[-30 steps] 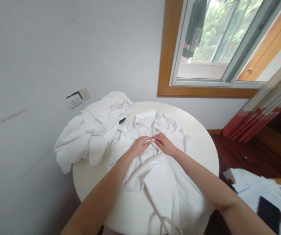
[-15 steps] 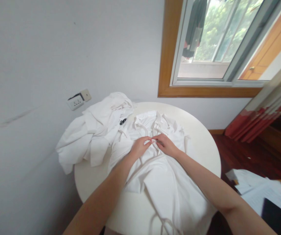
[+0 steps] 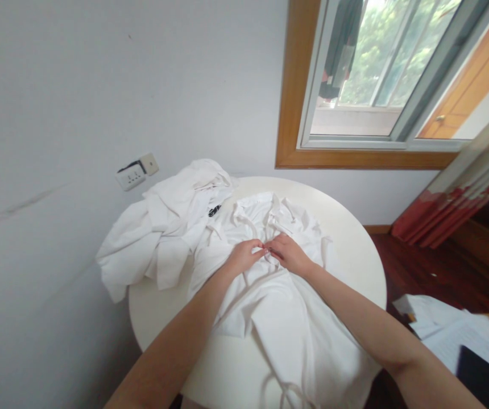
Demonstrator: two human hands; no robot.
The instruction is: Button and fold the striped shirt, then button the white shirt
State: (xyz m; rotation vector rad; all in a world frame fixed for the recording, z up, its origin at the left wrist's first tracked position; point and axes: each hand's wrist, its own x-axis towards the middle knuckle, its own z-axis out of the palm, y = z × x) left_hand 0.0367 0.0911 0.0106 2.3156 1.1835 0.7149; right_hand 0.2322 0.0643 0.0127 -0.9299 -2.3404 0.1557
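Note:
A white garment (image 3: 281,307) lies rumpled across a round white table (image 3: 357,250), its lower part hanging over the near edge. My left hand (image 3: 245,257) and my right hand (image 3: 287,253) meet over the gathered middle of it, fingertips almost touching. Both hands are closed, thumbs and forefingers pinching a small bit of the garment; whether it is a tie, a button or an edge I cannot make out. Folds and strap-like strips lie just beyond my fingers. A thin pale cord (image 3: 289,387) shows at the garment's near end.
More white cloth (image 3: 154,227) is heaped at the table's left, against the wall, with a small black-and-white patterned item (image 3: 214,211) beside it. A wall socket (image 3: 131,177) is behind. Papers (image 3: 449,326) and a dark phone-like object (image 3: 477,372) lie at lower right.
My right hand has shifted slightly, its fingers now closer together over the pinched spot. My left hand stays almost in place. The garment lies as before.

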